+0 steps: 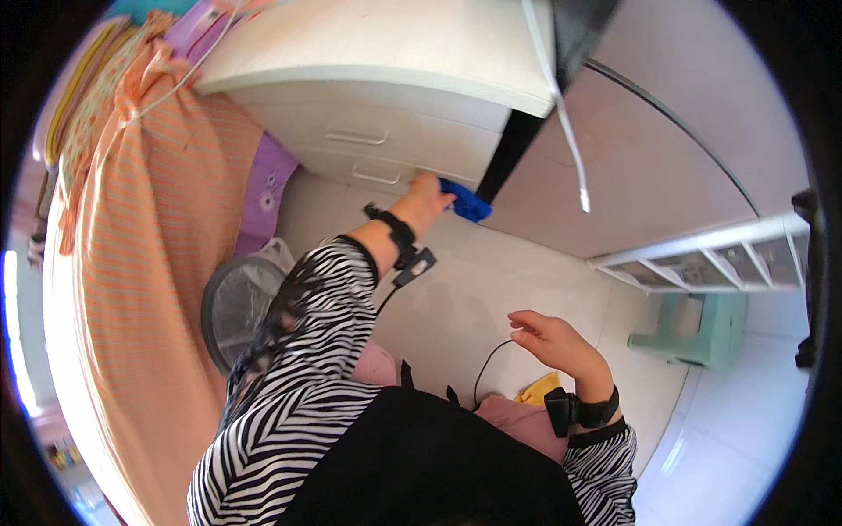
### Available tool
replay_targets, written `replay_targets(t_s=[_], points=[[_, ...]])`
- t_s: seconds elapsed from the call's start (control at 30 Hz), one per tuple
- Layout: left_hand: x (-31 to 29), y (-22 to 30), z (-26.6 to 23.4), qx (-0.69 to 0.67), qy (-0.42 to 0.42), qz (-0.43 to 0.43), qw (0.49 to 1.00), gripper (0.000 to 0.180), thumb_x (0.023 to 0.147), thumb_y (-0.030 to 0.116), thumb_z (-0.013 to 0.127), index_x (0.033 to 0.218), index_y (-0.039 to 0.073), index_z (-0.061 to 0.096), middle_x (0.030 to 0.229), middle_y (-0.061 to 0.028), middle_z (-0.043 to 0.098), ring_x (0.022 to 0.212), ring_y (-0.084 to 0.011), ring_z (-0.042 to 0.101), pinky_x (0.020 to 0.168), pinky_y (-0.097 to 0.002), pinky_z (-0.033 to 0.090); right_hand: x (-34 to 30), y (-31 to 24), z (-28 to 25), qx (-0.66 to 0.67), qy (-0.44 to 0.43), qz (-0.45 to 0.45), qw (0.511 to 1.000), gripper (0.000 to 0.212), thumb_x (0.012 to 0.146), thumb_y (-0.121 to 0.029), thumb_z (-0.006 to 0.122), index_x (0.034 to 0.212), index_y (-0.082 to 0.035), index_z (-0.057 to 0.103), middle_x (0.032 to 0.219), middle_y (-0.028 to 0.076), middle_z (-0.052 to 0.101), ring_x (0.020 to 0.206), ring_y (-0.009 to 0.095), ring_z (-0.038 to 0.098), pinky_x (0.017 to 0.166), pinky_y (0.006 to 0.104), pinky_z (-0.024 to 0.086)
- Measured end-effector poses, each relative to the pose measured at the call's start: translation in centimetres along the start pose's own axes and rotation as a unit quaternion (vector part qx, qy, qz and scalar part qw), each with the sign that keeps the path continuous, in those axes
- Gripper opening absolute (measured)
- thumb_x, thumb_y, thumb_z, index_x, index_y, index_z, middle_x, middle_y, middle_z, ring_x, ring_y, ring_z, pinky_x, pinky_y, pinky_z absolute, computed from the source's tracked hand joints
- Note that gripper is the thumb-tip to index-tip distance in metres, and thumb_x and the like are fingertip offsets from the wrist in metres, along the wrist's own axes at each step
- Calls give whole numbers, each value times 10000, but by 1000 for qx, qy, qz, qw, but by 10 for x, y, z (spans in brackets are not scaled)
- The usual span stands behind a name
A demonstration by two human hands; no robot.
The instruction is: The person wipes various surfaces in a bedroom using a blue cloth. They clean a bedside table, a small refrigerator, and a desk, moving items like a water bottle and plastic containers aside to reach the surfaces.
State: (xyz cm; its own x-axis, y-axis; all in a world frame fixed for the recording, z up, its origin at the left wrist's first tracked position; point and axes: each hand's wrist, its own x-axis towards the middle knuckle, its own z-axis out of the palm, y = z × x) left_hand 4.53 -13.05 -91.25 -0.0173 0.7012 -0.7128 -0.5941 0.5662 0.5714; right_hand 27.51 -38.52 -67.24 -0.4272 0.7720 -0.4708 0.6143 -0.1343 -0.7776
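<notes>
My left hand [427,200] reaches far forward to the lower front of a white drawer cabinet [421,105]. Its fingers are closed on a blue cloth [467,202], which bunches out to the right of the hand, close to the floor. Part of the grip is hidden by the back of the hand. My right hand [548,340] hovers lower right, fingers loosely stretched, holding nothing that I can see. A yellow cloth [538,388] shows beside my right wrist, partly covered by my pink-clad leg [522,425].
A waste bin [210,307] with a clear liner stands left, beside an orange striped cover [158,228]. White cable [570,131] hangs before the cabinet. On the right are a white rack [702,254] and a green stool [724,329]. Pale tiled floor [456,289] lies between.
</notes>
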Motion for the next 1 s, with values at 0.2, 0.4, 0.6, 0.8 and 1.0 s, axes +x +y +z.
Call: replay_targets(t_s=[0.2,0.4,0.6,0.8,1.0], points=[[-101,57,-5,222,119,246,936,208,862,115,497,1029,-8,480,890,-89,503,762,-208,511,642,-361,464,-4,-2,2,-7,0,-37,999,367,871,-265,558,1125,0,552,1011,192,630,899,287,629,785,339,490],[-118,55,-18,533,168,359,748,303,849,166,504,1026,-69,432,929,-306,578,882,-443,573,770,-476,462,-2,-9,1,-32,6,-57,998,368,867,-262,558,1126,0,552,1012,199,628,908,293,625,791,346,485],[-120,28,-23,668,32,436,602,230,839,103,486,995,-49,411,816,-284,587,767,-432,586,689,-490,474,-6,-10,3,-24,-15,-32,999,378,870,-274,552,1137,-7,550,1028,199,622,926,302,614,799,347,480],[-121,26,-24,722,-62,470,505,223,802,45,462,1021,19,428,839,-244,601,757,-402,594,657,-473,482,-1,-9,3,-25,-22,-7,999,383,869,-274,552,1148,-12,550,1035,195,624,941,297,605,807,342,474],[-113,68,-65,742,-7,477,470,288,768,38,481,1053,58,442,863,-220,606,767,-380,596,667,-464,481,-5,-4,2,-41,-7,-18,999,372,869,-264,549,1140,-9,552,1020,197,627,932,304,607,803,344,475]])
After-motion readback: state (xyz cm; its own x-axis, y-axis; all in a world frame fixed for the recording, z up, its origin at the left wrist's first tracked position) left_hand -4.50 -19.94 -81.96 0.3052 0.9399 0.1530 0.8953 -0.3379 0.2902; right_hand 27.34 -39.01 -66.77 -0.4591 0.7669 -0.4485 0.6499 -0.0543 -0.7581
